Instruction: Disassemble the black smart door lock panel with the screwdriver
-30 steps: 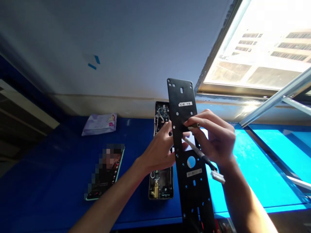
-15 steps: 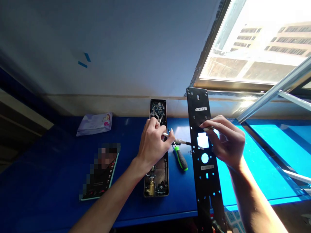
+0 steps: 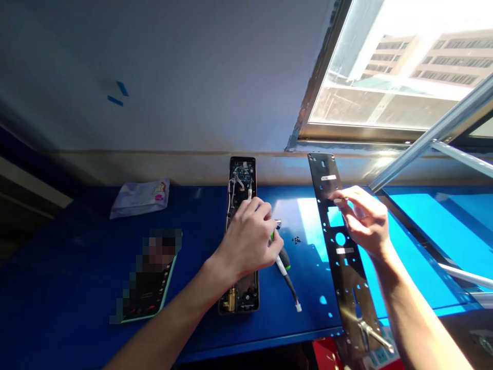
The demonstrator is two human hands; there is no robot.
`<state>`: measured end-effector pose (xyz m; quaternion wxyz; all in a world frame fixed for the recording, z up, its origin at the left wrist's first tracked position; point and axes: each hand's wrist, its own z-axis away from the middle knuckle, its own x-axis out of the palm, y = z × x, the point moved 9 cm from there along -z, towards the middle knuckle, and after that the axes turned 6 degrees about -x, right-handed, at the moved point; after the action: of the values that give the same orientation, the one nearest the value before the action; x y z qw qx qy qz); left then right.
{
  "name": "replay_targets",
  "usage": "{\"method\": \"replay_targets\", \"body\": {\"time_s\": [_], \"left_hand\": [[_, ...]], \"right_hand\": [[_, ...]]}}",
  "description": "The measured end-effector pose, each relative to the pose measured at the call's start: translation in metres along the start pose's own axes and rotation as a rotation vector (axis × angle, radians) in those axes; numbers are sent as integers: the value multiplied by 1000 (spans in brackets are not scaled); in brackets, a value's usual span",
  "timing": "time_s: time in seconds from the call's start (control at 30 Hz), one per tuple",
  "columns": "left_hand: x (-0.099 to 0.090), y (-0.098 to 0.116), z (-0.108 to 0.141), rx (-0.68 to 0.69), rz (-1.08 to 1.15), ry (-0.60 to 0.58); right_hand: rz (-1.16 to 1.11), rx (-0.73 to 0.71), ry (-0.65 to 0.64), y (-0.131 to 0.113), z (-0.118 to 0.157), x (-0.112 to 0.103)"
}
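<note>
A long narrow black housing (image 3: 252, 288) lies on the blue tabletop, with a circuit board (image 3: 243, 174) at its far end and a brass part (image 3: 231, 299) at its near end. Over its middle, my left hand (image 3: 252, 236) is closed round a cable (image 3: 282, 264). The cable's free end, with a white plug (image 3: 298, 307), hangs out to the right. My right hand (image 3: 364, 218) pinches the edge of a long black perforated metal plate (image 3: 339, 272), which stands tilted beside the table. A screwdriver (image 3: 285, 258) with a green and black handle is partly hidden behind my left hand and the cable.
Several small black screws (image 3: 296, 240) lie between housing and plate. To the left are a phone (image 3: 150, 282) and a pale purple packet (image 3: 140, 198). A metal frame (image 3: 431, 139) slants down at the right, below the window (image 3: 385, 77).
My left hand has swung the cable's plug end toward the near right. The plate has moved right, away from the housing, and tilted, uncovering the screws. The view has shifted slightly.
</note>
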<state>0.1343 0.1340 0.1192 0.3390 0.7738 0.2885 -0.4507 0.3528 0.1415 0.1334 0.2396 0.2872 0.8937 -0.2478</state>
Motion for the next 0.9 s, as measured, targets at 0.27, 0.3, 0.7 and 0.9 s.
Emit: {"method": "replay_targets", "body": {"time_s": [0.27, 0.3, 0.7, 0.9], "left_hand": [[45, 6, -10, 17, -237, -384], [48, 7, -13, 12, -248, -390], [104, 26, -57, 49, -249, -470], [119, 17, -62, 24, -272, -507]], "right_hand": [[47, 144, -131, 75, 57, -5], [44, 163, -148, 81, 63, -2], [14, 349, -321, 129, 87, 77], [48, 400, -337, 147, 80, 109]]}}
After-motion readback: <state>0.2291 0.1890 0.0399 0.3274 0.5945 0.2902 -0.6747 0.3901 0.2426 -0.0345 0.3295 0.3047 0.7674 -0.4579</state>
